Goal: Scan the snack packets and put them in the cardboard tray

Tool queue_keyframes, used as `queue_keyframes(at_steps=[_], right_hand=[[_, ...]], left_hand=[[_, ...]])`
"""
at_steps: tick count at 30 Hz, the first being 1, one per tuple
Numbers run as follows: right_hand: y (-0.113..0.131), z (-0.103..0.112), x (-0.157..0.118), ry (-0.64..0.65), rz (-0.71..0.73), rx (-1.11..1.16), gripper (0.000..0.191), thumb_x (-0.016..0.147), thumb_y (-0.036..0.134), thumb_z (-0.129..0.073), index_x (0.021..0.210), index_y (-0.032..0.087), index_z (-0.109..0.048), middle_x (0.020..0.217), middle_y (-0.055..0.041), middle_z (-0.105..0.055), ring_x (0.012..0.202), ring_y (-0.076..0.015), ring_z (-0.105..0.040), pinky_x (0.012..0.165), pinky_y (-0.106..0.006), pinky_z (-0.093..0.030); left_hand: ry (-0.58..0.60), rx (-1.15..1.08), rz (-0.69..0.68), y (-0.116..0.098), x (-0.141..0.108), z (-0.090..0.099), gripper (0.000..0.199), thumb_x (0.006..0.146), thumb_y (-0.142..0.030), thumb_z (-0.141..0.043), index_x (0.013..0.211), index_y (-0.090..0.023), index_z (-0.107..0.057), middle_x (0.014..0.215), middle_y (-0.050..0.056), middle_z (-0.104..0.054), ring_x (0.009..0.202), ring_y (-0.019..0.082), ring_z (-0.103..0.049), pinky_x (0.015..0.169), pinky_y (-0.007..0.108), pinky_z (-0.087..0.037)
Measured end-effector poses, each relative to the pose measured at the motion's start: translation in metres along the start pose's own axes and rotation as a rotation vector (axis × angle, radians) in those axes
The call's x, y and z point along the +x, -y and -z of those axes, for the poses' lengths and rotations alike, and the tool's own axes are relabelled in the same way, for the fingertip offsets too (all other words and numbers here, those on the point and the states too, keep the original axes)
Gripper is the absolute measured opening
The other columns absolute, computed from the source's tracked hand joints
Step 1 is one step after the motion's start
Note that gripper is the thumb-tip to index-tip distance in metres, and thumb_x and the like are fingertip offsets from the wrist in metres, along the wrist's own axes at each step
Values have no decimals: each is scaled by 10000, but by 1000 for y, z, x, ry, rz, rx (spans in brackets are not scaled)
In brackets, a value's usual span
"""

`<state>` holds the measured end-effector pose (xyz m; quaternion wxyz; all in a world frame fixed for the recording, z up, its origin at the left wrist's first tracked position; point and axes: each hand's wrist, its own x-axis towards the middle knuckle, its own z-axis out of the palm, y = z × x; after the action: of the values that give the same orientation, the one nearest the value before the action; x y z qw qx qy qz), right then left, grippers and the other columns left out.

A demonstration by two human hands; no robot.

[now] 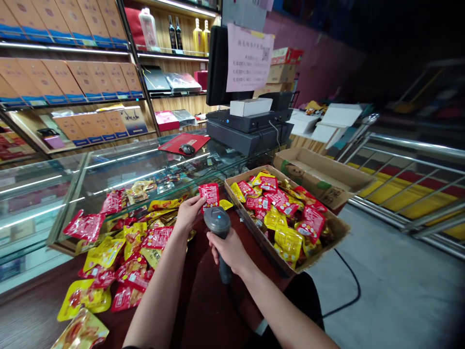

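Note:
My left hand (189, 212) pinches a small red snack packet (209, 195) by its left edge, its printed side facing me. Wrapped round the handle of a dark grey barcode scanner (217, 221) is my right hand (229, 249). The scanner's head is just below the packet and points away from me; a blue light glows on top. To the left, red and yellow snack packets (132, 266) lie in a loose pile on the dark red table and the glass counter's edge. An open cardboard box (254, 230) full of similar packets stands to the right.
A glass display counter (119, 167) runs across the front, bearing a mouse (187, 149) on a red pad and a monitor (218, 68) over a dark cash drawer. Another cardboard box (327, 169) sits behind the full one. Metal railings (410, 160) stand right; a cable (358, 286) hangs near the floor.

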<state>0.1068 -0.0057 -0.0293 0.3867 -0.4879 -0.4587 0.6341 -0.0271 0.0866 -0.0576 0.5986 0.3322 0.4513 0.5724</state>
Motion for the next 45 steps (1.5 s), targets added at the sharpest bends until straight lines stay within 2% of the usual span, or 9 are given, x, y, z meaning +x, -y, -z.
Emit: queue_keyframes(at_steps=[13,19,23,25,27,30,35,40,45], right_hand=[[-1,0,0,3,4,-6,259,702,355,-592,547,189,-467,331,57,-435,277,-86,-393,317,-205,-308],[0,-1,0,-7,9,20,267,689,377,-608,572,193,-453,365,62,-447,280,-81,-390,317,-209,-304],[-2,0,-2,2,-10,-12,258,706,388,-591,593,184,-481,368,58,-440,288,-83,-383,337,-216,-317],[-1,4,1,-28,56,-35,205,700,363,-599,664,168,-548,466,30,-533,362,-98,-457,409,-234,-390],[3,10,7,-141,217,-76,189,662,300,-636,789,162,-616,695,-18,-653,576,-140,-584,591,-267,-478],[14,20,23,-309,400,-107,293,615,222,-656,905,177,-653,978,-41,-673,917,-195,-600,855,-307,-446],[41,32,45,-164,202,146,207,616,231,-650,811,163,-669,774,-5,-675,780,-165,-606,753,-281,-454],[73,53,44,-143,90,280,131,568,194,-676,682,163,-621,540,51,-565,521,-90,-492,540,-222,-398],[117,100,34,-182,114,316,120,583,175,-676,657,157,-584,444,71,-470,414,-66,-387,437,-212,-323]], left_hand=[[-6,-25,4,-2,-1,-1,421,680,-330,-752,1049,-138,-688,853,64,-730,610,139,-642,589,245,-512],[-45,-25,-56,3,4,3,489,645,-316,-777,1080,-113,-683,841,94,-727,639,154,-648,606,250,-515],[-2,-66,1,2,1,1,476,658,-325,-771,1080,-125,-680,822,83,-725,571,136,-629,558,244,-506],[2,-66,16,-2,-1,-1,454,657,-328,-773,1055,-128,-687,798,68,-723,559,133,-627,542,237,-503],[-10,-55,11,-7,-4,-3,438,652,-323,-779,1031,-124,-691,774,58,-720,577,145,-640,550,242,-513],[-21,-46,10,-14,-8,-5,400,651,-299,-783,994,-115,-687,763,57,-717,610,161,-658,586,258,-532],[51,-17,67,-18,-17,-10,327,709,-271,-749,982,-110,-668,800,84,-712,650,158,-672,610,250,-537],[66,-86,70,-31,-26,-36,314,853,-329,-597,1033,-78,-651,950,155,-692,746,154,-675,671,241,-544],[203,-110,76,-57,-17,-100,397,926,-361,-450,1126,-62,-619,1073,193,-663,912,202,-662,756,276,-535]])
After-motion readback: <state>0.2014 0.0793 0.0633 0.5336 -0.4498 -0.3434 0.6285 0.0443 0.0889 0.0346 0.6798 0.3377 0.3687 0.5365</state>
